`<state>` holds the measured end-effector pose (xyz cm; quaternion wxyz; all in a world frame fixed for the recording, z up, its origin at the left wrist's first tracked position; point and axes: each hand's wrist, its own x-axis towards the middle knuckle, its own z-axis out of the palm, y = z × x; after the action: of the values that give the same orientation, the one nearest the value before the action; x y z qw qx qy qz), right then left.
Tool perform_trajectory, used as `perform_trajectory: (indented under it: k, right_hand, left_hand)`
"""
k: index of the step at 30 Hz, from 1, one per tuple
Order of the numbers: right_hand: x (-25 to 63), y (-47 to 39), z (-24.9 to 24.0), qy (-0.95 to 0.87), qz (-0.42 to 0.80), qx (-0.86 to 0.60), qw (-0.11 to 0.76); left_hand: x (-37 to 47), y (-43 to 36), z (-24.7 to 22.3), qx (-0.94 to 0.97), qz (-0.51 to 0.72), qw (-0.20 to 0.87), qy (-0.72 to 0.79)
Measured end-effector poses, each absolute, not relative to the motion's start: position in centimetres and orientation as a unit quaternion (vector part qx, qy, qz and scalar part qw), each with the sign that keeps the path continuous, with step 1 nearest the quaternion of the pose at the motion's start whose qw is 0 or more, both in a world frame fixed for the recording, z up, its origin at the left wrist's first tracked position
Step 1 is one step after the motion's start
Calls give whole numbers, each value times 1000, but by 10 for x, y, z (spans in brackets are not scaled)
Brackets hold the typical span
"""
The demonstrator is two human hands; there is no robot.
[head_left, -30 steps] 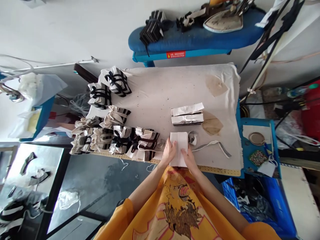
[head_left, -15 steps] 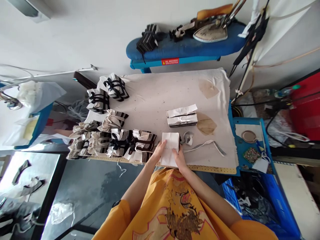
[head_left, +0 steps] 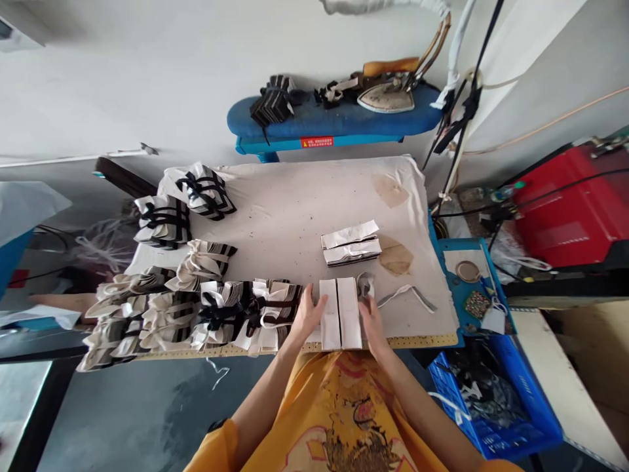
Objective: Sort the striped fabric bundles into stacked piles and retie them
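Observation:
Two white-topped stacks of folded fabric strips (head_left: 330,316) lie side by side at the table's front edge, a narrow dark gap between them. My left hand (head_left: 308,313) is at their left side, thumb apart from the fingers and its tip by the left stack's edge. Along the right side rests my right hand (head_left: 372,322), fingers extended and partly hidden. Neither hand is closed round a stack. A curled grey-and-white strip (head_left: 365,284) lies just beyond my right fingers. Behind the stacks sits another pair of white and dark-striped fabric stacks (head_left: 350,244).
Several tied fabric bundles (head_left: 170,318) crowd the left side of the cloth-covered table (head_left: 275,216). A loose tie strip (head_left: 410,292) lies at right. Behind, an iron (head_left: 388,97) rests on a blue ironing board (head_left: 334,124). A blue crate (head_left: 528,400) stands low right.
The single white block between my hands now shows as two stacks with a gap. My hands have moved slightly apart, and the left thumb has come off the top. The view has shifted.

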<state>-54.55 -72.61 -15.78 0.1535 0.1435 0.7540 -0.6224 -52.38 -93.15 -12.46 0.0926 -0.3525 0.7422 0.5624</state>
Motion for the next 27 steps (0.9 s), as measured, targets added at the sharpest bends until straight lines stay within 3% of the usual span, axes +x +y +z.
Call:
perform_trajectory:
  k: [6, 12, 17, 27]
  right_hand:
    - [-683, -693, -123, 809, -581, 83, 14]
    - [-805, -738, -151, 841, -538, -16, 55]
    - [-796, -749, -171, 856, -502, -85, 87]
    - [-764, -744, -162, 875, -428, -188, 129]
  left_hand:
    - [-601, -965, -81, -240, 446, 62, 860]
    - [-686, -957, -92, -321, 424, 118, 839]
    - [-698, -941, -105, -373, 410, 147, 819]
    - [-703, -939, -110, -405, 346, 114, 839]
